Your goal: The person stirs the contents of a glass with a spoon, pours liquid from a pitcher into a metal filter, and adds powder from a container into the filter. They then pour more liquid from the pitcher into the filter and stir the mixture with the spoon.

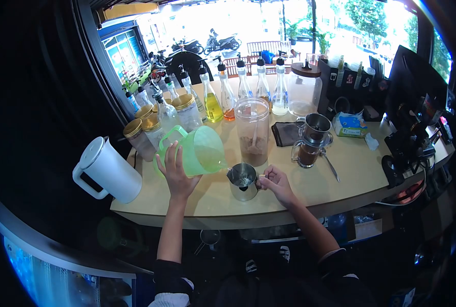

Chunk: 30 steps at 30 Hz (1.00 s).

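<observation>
My left hand (175, 174) is wrapped around the side of a translucent green plastic pitcher (203, 149). The pitcher is tilted to the right, its spout just above the rim of a steel milk jug (244, 190). Liquid shows inside the jug near the spout. With its fingers closed on the jug's handle, my right hand (276, 185) steadies it upright on the counter. Right behind the jug stands a tall clear canister (252, 123) with brown powder low inside.
To the left is a white electric kettle (107, 169). Pump syrup bottles (212, 102) and gold-lidded jars (149, 123) line the back of the counter (207, 202). A glass mug (308, 156) with a metal drip filter (317, 127), a spoon (332, 168) and a tissue pack (350, 124) are at right.
</observation>
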Tool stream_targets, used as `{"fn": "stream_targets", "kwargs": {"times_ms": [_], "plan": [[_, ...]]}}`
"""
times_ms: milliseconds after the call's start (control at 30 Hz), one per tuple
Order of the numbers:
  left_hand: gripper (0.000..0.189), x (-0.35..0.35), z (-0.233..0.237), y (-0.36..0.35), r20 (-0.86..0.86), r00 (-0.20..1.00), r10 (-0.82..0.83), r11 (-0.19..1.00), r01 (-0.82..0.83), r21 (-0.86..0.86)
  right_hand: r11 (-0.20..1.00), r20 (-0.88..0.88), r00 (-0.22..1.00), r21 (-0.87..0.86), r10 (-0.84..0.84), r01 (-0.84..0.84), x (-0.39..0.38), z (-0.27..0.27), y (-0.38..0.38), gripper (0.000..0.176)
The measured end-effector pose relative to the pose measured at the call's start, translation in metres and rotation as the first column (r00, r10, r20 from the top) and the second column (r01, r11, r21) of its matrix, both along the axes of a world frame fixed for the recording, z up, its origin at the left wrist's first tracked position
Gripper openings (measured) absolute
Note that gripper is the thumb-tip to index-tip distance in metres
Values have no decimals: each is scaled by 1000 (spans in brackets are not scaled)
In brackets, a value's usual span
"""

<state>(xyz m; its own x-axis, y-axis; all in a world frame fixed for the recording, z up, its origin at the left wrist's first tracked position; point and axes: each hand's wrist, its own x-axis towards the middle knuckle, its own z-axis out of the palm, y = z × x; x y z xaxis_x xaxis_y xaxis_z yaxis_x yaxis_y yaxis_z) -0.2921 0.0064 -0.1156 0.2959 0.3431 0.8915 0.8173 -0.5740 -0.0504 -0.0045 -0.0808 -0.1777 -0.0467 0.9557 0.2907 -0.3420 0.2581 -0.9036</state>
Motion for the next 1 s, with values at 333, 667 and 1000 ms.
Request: {"fn": "stream_targets", "kwargs": {"times_ms": [333, 667, 1000], "plan": [[100, -1, 1, 0, 31, 999, -36, 999, 36, -11, 1000, 1, 1000, -7, -2, 2, 0, -1, 1, 14], [105, -1, 1, 1, 9, 1000, -17, 1000, 17, 2, 1000, 4, 1000, -5, -6, 6, 0, -1, 0, 15], [109, 9, 1, -4, 70, 998, -5, 999, 9, -44, 1000, 11, 1000, -11, -10, 10, -1, 2, -1, 15]]}}
